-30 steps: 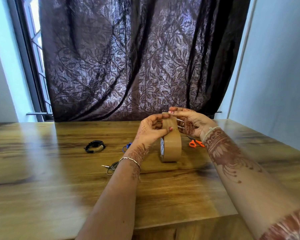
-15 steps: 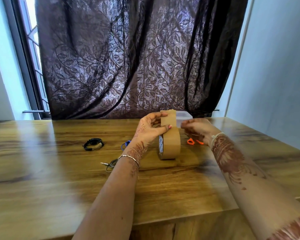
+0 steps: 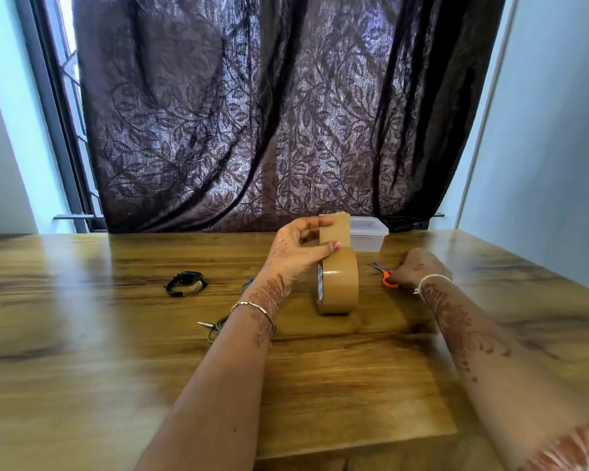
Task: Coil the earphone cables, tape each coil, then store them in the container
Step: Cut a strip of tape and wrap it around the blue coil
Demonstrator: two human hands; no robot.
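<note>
Right hand (image 3: 419,266) is off the tape strip (image 3: 334,229), fingers now curled on the scissors (image 3: 386,279); left hand (image 3: 296,253) fingers still pinch the strip up, so cutting likely comes next.

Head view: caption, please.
Left hand pinches a strip raised from the upright tape roll; right hand over the orange scissors.

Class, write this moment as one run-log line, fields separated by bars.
left hand: pinches tape strip above tape roll | right hand: grips orange scissors on table | container: behind tape roll
</note>
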